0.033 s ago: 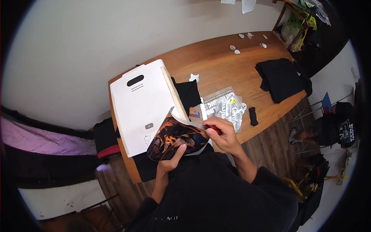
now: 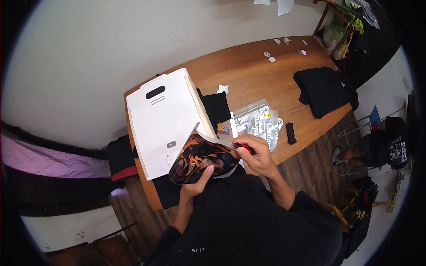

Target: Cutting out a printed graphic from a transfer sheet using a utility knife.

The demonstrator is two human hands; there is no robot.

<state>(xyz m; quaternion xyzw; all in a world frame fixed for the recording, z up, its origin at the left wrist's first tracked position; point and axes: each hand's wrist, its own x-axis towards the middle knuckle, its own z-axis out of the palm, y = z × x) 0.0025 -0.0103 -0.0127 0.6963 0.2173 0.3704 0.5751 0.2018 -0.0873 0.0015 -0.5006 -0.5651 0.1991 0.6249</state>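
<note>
A glossy printed sheet (image 2: pixel 195 158) with a dark, fiery orange picture is held up in front of my body, its upper edge curling back to show a pale underside. My left hand (image 2: pixel 199 182) grips its lower part, thumb pressed on the picture. At the sheet's right edge, my right hand (image 2: pixel 256 154) is closed round a small red-handled tool (image 2: pixel 245 148), seemingly scissors; its blades are hidden. Behind the sheet stands a white heat press (image 2: pixel 171 115) with a dark oval opening on top. Black cloth (image 2: pixel 216 107) sticks out from its right side.
Clear films with printed lettering (image 2: pixel 255 119) lie right of the press, beside a small black roll (image 2: pixel 291 133). Folded black clothes (image 2: pixel 320 90) rest on the wooden table's (image 2: pixel 248 71) right end. White cut-outs (image 2: pixel 272 59) are scattered toward the back. Another person (image 2: pixel 386 148) is at the far right.
</note>
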